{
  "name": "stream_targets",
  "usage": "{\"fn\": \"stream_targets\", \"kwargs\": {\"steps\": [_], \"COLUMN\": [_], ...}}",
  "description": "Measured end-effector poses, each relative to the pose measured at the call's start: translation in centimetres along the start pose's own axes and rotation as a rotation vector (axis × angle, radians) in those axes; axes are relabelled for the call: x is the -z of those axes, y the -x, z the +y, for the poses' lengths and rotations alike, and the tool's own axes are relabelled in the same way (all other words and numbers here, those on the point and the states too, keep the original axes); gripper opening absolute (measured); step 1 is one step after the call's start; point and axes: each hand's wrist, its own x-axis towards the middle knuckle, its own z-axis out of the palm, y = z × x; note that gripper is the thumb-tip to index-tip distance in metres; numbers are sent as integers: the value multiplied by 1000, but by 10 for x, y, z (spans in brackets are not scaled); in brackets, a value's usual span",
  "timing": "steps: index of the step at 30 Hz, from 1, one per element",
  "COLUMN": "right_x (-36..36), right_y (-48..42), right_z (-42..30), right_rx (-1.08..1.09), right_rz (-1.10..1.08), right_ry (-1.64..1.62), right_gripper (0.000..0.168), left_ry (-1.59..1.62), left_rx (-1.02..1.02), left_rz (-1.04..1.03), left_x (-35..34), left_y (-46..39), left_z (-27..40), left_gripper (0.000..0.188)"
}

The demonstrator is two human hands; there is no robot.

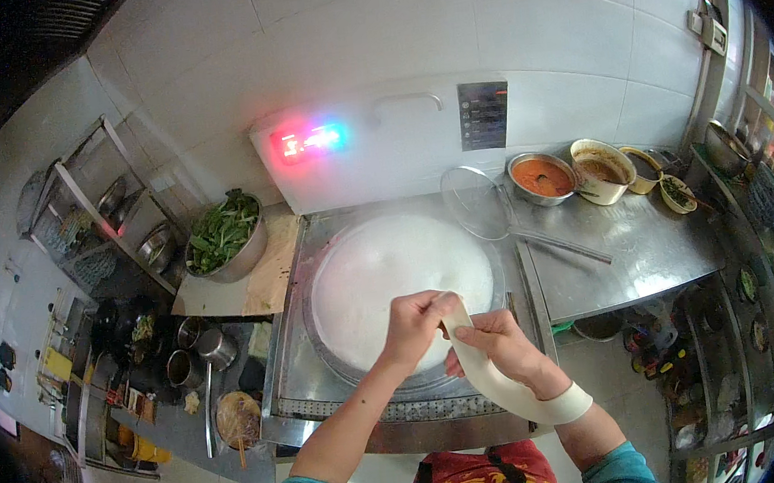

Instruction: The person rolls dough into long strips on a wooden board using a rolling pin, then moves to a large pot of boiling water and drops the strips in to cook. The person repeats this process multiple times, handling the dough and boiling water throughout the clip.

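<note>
A long, flat band of pale dough (478,376) loops over my right wrist and runs up between my hands. Its upper end is pinched between the thumb and fingers of my left hand (414,324). Lower down, my right hand (505,345) grips the same band, thumb on top. Both hands are above the near right part of a large round cooking pot (308,319), set into a steel stove. White foamy liquid (390,269) fills the pot, and steam rises from it.
A wire strainer (474,202) rests at the pot's back right, its handle over the steel counter (614,275). Behind it stand a bowl of red sauce (541,178) and a cream-coloured pot (604,172). Leafy greens (225,232) fill a basin at left. Saucepans (216,349) sit lower left.
</note>
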Motion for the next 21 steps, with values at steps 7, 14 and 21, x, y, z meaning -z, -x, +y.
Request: {"fn": "stream_targets", "kwargs": {"steps": [7, 14, 21], "right_x": [-2, -6, 0], "right_y": [3, -1, -1], "right_z": [7, 2, -5], "right_rx": [80, 231, 119], "right_rz": [-9, 157, 199], "right_ry": [264, 316, -153], "right_gripper": [18, 23, 49], "left_ry": [-708, -1231, -240], "left_rx": [-114, -798, -3], "left_rz": [-238, 180, -216], "left_x": [-16, 2, -14], "left_y": [-19, -50, 2], "left_z": [13, -14, -13], "left_gripper": [27, 33, 22]}}
